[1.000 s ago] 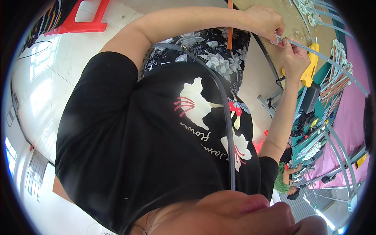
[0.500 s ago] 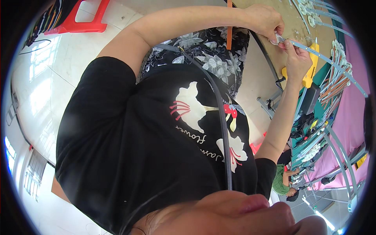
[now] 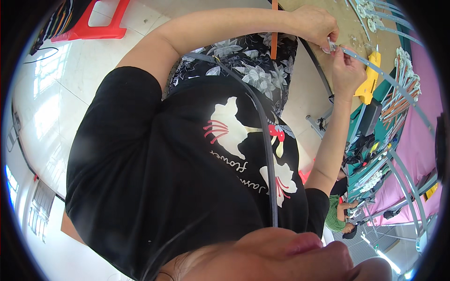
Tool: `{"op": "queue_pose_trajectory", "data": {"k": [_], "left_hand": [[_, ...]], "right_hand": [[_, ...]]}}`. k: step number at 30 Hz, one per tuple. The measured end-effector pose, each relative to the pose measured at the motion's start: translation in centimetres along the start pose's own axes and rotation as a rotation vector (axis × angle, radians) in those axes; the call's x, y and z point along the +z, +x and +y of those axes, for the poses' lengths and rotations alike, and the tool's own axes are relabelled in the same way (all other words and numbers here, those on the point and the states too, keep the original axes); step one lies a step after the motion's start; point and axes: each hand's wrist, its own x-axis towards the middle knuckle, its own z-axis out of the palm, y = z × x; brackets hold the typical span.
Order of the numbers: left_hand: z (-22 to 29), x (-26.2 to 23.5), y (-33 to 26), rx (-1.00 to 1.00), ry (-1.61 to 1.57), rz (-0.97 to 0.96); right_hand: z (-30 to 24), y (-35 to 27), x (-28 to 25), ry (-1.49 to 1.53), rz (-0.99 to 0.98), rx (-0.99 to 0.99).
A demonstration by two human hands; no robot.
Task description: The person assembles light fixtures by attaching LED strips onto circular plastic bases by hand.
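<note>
My left hand (image 3: pixel 318 27) reaches across at the top of the view, its fingertips pinching a small clear-white piece (image 3: pixel 332 46). That piece sits at the near end of a long, thin grey strip (image 3: pixel 393 84) dotted along its length. Close beside it, my right hand (image 3: pixel 349 72) is closed, its thumb and fingers on the strip's near end. From there the strip slants down to the right, past a yellow glue gun (image 3: pixel 370 77) that lies just beyond my right hand. The exact join between the piece and the strip is too small to make out.
Both hands are over a tan tabletop (image 3: pixel 349 23). Grey strips with clear round pieces (image 3: pixel 372 22) lie at its far right. A bundle of white and orange-brown rods (image 3: pixel 401 93) is farther right, near pink cloth (image 3: pixel 422 140). A person in green (image 3: pixel 335 215) is in the background.
My right hand has shifted a little left, away from the glue gun, uncovering more of it. The strip's far end has swung downward. My left hand has barely moved.
</note>
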Motion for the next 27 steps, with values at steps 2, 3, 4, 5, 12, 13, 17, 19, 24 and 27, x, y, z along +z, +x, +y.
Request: {"op": "queue_pose_trajectory", "data": {"k": [2,3,4,5,12,13,17,19,24,27], "left_hand": [[0.2,0.0,-0.1,0.003,0.006,0.006],[0.1,-0.1,-0.1,0.002,0.006,0.008],[0.2,-0.1,0.0,-0.002,0.005,0.002],[0.2,-0.2,-0.1,-0.007,0.005,-0.004],[0.2,-0.1,-0.4,0.009,0.014,0.017],[0.0,-0.1,-0.5,0.010,0.016,0.020],[0.0,-0.8,0.3,0.055,0.015,-0.017],[1.4,-1.7,1.2,0.108,-0.049,0.007],[6.6,-5.9,1.8,0.373,-0.233,0.231],[6.6,-5.2,3.8,0.461,-0.075,0.015]], "right_hand": [[0.0,0.1,-0.2,-0.054,-0.017,-0.038],[0.0,0.1,-0.2,-0.036,-0.014,-0.018],[-0.1,0.0,-0.3,-0.018,-0.012,0.003],[-0.1,0.0,-0.2,-0.017,-0.013,0.002],[0.2,0.0,0.0,0.050,-0.025,0.055],[0.1,0.1,0.2,0.067,-0.030,0.065],[-0.2,0.5,-0.2,0.144,-0.009,0.103],[-0.8,0.8,-1.5,-0.038,-0.087,0.036],[-0.6,1.4,-2.2,-0.150,-0.156,0.101],[-0.5,1.7,-1.5,-0.240,-0.091,-0.052]]}}
